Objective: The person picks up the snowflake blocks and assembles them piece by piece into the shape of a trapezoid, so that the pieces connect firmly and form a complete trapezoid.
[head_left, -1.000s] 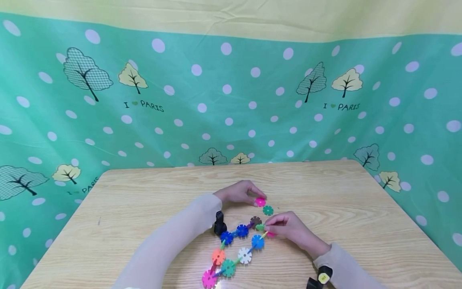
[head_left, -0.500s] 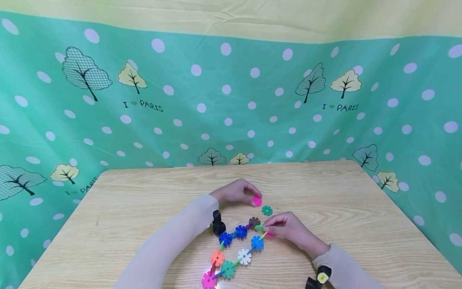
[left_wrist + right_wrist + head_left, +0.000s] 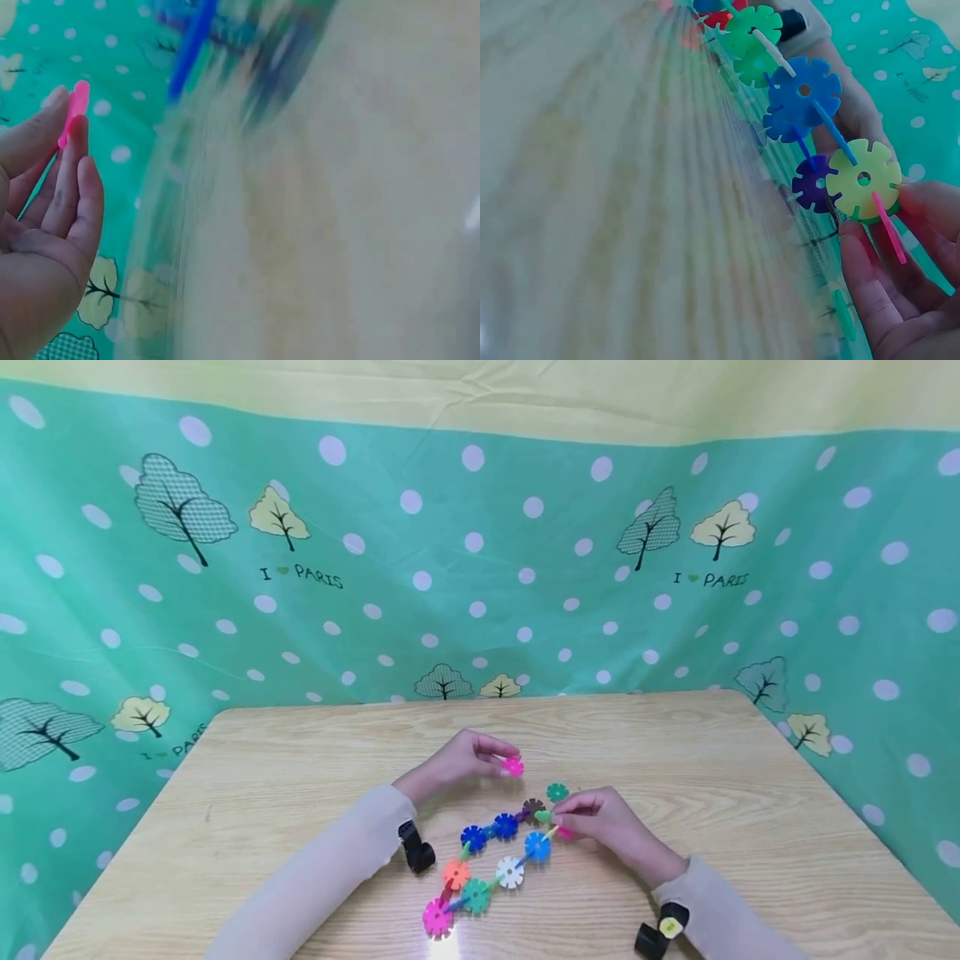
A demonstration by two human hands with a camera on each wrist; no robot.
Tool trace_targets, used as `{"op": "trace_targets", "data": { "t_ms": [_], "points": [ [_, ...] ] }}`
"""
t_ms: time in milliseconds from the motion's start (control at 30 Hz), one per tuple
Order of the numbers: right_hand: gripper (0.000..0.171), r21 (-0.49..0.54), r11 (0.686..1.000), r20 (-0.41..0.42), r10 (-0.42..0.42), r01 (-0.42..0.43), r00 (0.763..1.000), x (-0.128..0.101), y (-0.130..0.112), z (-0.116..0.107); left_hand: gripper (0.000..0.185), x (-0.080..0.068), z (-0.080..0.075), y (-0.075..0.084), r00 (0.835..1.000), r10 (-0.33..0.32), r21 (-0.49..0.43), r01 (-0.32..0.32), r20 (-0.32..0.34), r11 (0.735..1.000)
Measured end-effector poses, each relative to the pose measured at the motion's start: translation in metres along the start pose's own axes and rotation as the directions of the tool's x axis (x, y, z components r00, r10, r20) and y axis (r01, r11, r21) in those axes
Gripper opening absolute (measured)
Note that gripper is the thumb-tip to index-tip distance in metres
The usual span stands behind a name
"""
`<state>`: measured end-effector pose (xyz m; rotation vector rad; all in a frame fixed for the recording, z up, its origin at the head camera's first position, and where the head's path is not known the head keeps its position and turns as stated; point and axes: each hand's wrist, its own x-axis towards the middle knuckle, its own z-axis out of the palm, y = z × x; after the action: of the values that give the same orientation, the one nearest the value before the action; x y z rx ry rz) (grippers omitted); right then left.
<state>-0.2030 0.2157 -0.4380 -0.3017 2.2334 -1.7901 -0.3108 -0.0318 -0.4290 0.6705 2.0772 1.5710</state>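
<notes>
Two hands work mid-frame on the tabletop (image 3: 300,752): the left hand (image 3: 457,758) pinches a pink disc (image 3: 513,767), raised up-left of the chain's (image 3: 498,860) top end, which the right hand (image 3: 600,817) pinches, green disc (image 3: 557,792) between.

The table (image 3: 300,760) is pale wood with a wavy brown grain. The backdrop cloth (image 3: 480,593) is mint green with white polka dots, dark-green and cream trees and dark lettering, under a pale yellow band. Both sleeves are beige. The left hand (image 3: 457,758) pinches a hot-pink disc (image 3: 513,767). The chain of snowflake discs (image 3: 487,860) runs magenta, teal, orange, white, blue, brown and green. A loose disc (image 3: 557,792) toward the table's far edge is teal.
</notes>
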Motion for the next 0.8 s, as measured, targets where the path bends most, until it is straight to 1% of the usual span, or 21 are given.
{"op": "trace_targets", "data": {
  "t_ms": [67,133,233,300,400,567,700,800],
  "points": [
    [0.026,-0.004,1.000,-0.007,-0.007,0.007,1.000,0.002,-0.001,0.000,0.037,-0.011,0.002,0.003,1.000,-0.003,-0.033,0.003,-0.013,0.999],
    [0.026,-0.020,0.999,-0.008,-0.028,0.027,1.000,0.005,-0.002,0.000,0.038,-0.022,0.004,0.007,1.000,-0.004,-0.067,0.003,-0.011,0.998],
    [0.024,-0.057,0.997,-0.019,-0.060,0.058,0.998,0.009,-0.004,0.001,0.038,-0.034,0.006,0.011,1.000,0.010,-0.105,-0.011,-0.009,0.994],
    [0.023,-0.075,0.994,-0.024,-0.080,0.078,0.996,0.011,-0.006,0.002,0.038,-0.040,0.006,0.012,1.000,0.015,-0.105,-0.016,-0.015,0.994],
    [0.021,-0.092,0.992,-0.039,-0.091,0.087,0.995,0.014,-0.009,0.004,0.037,-0.047,0.007,0.012,0.999,0.007,-0.096,-0.011,-0.037,0.995],
    [0.021,-0.096,0.991,-0.041,-0.093,0.089,0.995,0.017,-0.013,0.008,0.036,-0.056,0.011,0.014,0.998,-0.012,-0.102,0.006,-0.064,0.995],
    [0.022,-0.086,0.991,-0.033,-0.102,0.099,0.994,0.018,-0.015,0.012,0.034,-0.060,0.015,0.016,0.997,-0.020,-0.101,0.012,-0.077,0.995],
    [0.021,-0.075,0.991,-0.026,-0.108,0.106,0.994,0.018,-0.014,0.015,0.032,-0.063,0.016,0.017,0.997,-0.025,-0.111,0.016,-0.073,0.994]
  ]
}}
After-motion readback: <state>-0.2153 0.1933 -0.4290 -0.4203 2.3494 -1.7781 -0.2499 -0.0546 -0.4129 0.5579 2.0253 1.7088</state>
